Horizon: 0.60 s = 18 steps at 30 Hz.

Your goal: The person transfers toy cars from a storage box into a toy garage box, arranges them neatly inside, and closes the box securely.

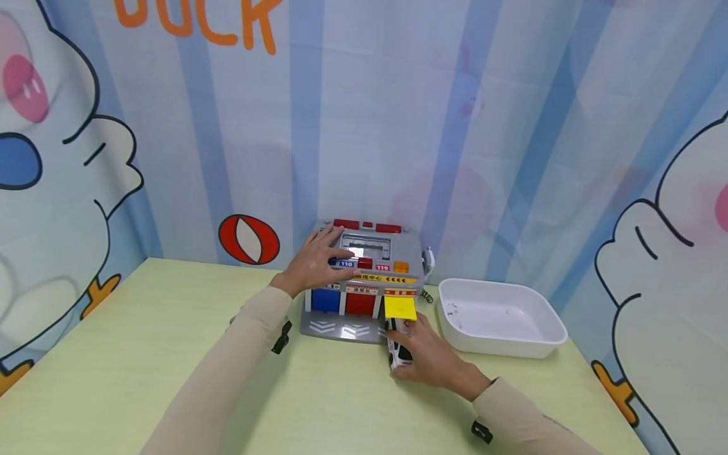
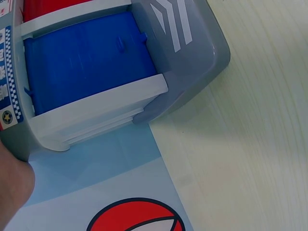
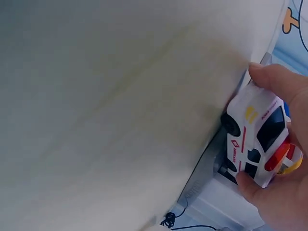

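A grey toy rescue station [image 1: 406,243] stands against the backdrop, with a blue door [image 2: 91,60] and a red door [image 1: 361,304] closed and a yellow door [image 1: 400,308] lifted outward. My left hand [image 1: 315,264] rests on the station's roof, fingers spread. With my right hand [image 1: 432,355] I grip a small white toy ambulance [image 3: 255,137] between thumb and fingers. The ambulance lies lengthwise in front of the yellow door's bay, its far end under the raised door. How far it reaches inside is hidden.
A white plastic basin [image 1: 506,316] stands on the table to the right of the station. A grey handset [image 1: 429,260] hangs on the station's right side, with a dark coiled cord [image 1: 426,296] by it. The patterned curtain [image 1: 370,126] closes off the table's back edge.
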Tool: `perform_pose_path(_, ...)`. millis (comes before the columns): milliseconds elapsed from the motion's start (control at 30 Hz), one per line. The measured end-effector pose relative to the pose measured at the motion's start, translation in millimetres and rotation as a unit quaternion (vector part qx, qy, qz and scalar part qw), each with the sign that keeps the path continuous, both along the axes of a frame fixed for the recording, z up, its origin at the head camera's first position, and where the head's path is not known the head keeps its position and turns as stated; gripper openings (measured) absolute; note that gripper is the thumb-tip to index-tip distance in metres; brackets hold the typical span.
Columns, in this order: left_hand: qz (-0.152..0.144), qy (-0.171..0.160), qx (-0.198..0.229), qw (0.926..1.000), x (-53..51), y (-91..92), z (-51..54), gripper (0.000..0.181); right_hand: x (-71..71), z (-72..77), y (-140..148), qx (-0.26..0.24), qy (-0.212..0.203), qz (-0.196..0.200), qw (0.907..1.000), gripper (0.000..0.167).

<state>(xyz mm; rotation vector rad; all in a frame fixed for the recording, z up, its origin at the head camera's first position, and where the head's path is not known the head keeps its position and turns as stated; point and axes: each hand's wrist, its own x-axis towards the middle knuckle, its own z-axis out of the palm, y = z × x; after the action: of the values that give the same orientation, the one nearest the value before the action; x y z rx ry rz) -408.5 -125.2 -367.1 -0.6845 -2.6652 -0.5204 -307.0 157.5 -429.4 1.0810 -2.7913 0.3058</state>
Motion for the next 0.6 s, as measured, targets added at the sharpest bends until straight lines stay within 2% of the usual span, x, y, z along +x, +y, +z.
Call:
perform_pose_path(133,0.003,0.004,-0.002,1.0,-1.6,-0.7,-1.8,0.062,-2.6,-4.0,-2.9,0.012,0.006,0.006,0.9999,0.068)
perform_pose_path(300,0.011,-0.001,-0.01,0.9999,-1.3,-0.4,-2.9,0.061,-1.8,-6.3,-5.6,0.051,0.034,0.005,0.9981,0.072)
perform_pose_path(433,0.014,-0.006,-0.014,0.9998,-0.8,0.2,-1.4,0.062,-2.1,-8.6,-5.8,0.071,0.077,0.0,0.9946,0.073)
perform_pose_path(600,0.012,-0.009,-0.012,0.9998,-0.6,0.8,-0.1,0.061,-6.1,-12.4,-3.7,0.089,0.149,-0.001,0.9849,0.077)
